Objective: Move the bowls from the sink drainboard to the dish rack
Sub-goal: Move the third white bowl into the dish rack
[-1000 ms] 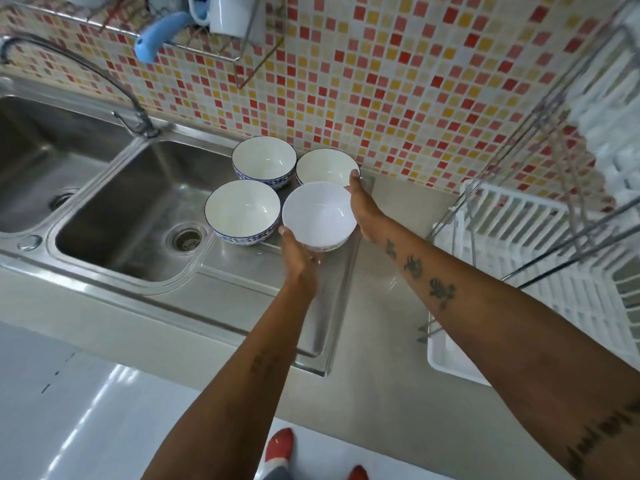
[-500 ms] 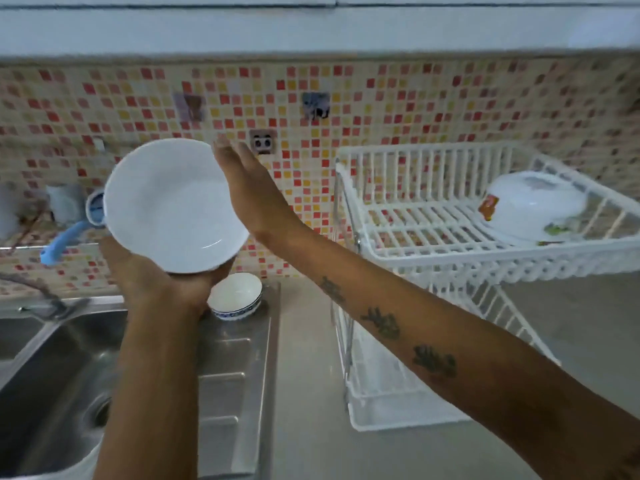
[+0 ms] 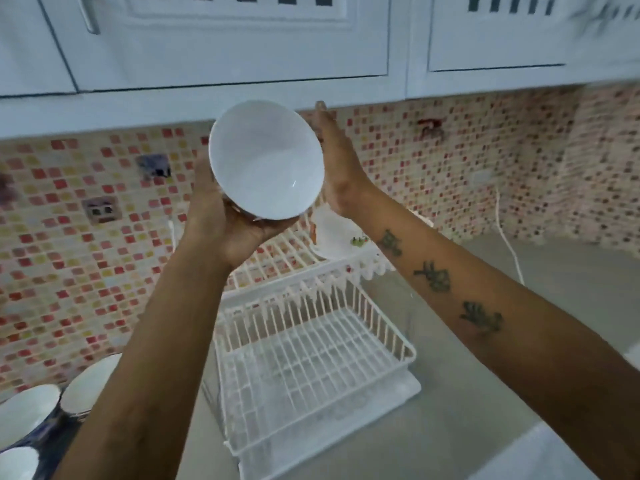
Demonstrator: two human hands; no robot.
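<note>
I hold a white bowl [image 3: 266, 161] up in the air, tilted with its inside toward me, above the top tier of the white two-tier dish rack [image 3: 311, 344]. My left hand [image 3: 221, 216] cups the bowl from below and behind. My right hand [image 3: 337, 168] is flat against the bowl's right rim, fingers straight. Three more blue-patterned bowls [image 3: 27, 414] sit at the lower left edge of view. The drainboard under them is out of sight.
A white lidded dish [image 3: 334, 237] rests on the rack's upper tier, partly behind my right forearm. The rack stands on a grey counter [image 3: 519, 375]. White wall cabinets [image 3: 242, 39] hang close overhead. A white cable [image 3: 509, 247] runs down the tiled wall.
Both hands have lifted the bowl off the drainboard and carried it up and right until it is over the rack. My view swung right, so the sink left the frame.
</note>
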